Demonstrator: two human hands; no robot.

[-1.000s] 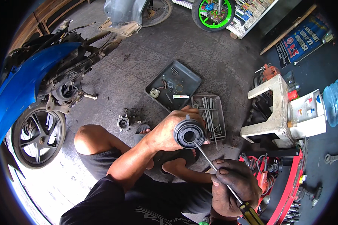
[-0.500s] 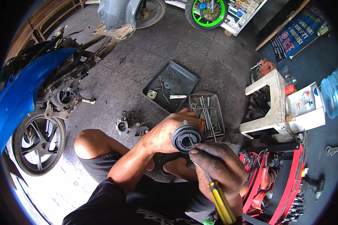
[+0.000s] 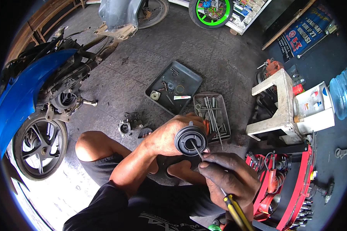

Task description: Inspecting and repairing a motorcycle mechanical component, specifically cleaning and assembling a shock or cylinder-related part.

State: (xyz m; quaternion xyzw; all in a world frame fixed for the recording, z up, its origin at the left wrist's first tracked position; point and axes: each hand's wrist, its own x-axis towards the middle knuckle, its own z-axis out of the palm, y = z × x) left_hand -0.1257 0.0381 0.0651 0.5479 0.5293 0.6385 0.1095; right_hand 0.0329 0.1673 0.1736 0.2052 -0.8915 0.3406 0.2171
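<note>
My left hand (image 3: 169,135) grips a round black rubber-rimmed part (image 3: 191,139), holding it up with its open face toward me. My right hand (image 3: 229,180) holds a screwdriver (image 3: 235,206) with a yellow and black handle; its thin metal shaft runs up and its tip sits inside the centre of the round part. My bent knee (image 3: 89,141) is below and to the left of the hands.
A dark tray (image 3: 189,79) with small parts and a wire basket (image 3: 223,115) of long tools lie on the concrete floor ahead. A carburettor body (image 3: 125,126) sits near my knee. A blue stripped scooter (image 3: 34,100) stands left. A red toolbox (image 3: 297,181) and white stool (image 3: 283,106) are right.
My right hand has moved up and closer to the round part, bringing the screwdriver tip into its centre. My left hand has kept the part in about the same place.
</note>
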